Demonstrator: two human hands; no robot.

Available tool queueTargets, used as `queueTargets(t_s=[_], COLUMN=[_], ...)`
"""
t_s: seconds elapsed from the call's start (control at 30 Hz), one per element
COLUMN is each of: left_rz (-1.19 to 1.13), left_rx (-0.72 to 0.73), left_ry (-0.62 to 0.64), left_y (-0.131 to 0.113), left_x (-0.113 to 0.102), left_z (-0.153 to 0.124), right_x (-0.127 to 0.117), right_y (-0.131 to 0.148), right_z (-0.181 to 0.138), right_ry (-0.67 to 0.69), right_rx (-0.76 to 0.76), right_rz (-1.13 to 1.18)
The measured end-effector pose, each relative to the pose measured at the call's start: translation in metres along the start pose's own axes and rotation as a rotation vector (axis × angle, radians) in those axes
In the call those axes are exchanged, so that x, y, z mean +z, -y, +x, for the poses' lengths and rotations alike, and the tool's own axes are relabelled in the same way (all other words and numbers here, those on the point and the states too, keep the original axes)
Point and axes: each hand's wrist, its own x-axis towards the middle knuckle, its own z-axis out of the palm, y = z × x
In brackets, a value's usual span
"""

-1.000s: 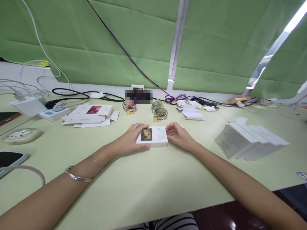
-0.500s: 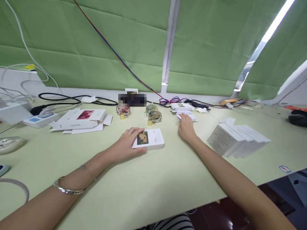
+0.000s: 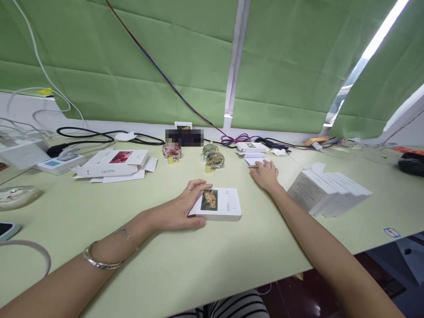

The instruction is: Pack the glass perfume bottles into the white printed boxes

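Observation:
My left hand (image 3: 180, 207) grips the left end of a white box (image 3: 228, 204) with a picture of yellow blossoms, its thumb along the front side and its fingers over the back edge. The box lies flat on the table. Farther back, my right hand (image 3: 266, 176) rests with its fingers apart on a flat white piece of packaging (image 3: 251, 161). Behind it lies another white carton (image 3: 250, 146) with a small picture. Between the hands, toward the back, stand round glass bottles holding dried flowers: a reddish one (image 3: 172, 151), a green one (image 3: 210, 149) and a brownish one (image 3: 216, 160).
Several white boxes (image 3: 318, 190) lean in a row at the right. Flattened cartons (image 3: 112, 165) with a pink picture lie at the left. Small gold caps (image 3: 208, 168) sit by the bottles. Cables (image 3: 86, 134) run along the back, below green curtains (image 3: 159, 39).
My left hand has moved the blossom-picture box slightly right and toward me. My right hand has shifted a little right and its fingers have spread over the white packaging.

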Motion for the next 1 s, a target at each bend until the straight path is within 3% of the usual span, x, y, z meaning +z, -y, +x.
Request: queueTargets(t_s=[0.37,0.67,0.83,1.0], left_rz=[-0.069,-0.082,-0.089,-0.063], left_rx=[0.070,0.046,0.051,0.055], left_ry=[-0.020,-0.025,-0.035,-0.017], left_y=[0.001,0.003,0.004,0.003], left_x=[0.000,0.001,0.001,0.000], left_z=[0.002,0.002,0.002,0.001], right_x=[-0.003,-0.015,-0.021,-0.033], right_y=[-0.009,0.000,0.004,0.010], right_z=[0.005,-0.002,-0.010,-0.023], right_ry=[0.152,0.203,0.303,0.384], right_rx=[0.005,-0.216,-0.225,-0.397], right_rz=[0.067,-0.042,0.069,0.162])
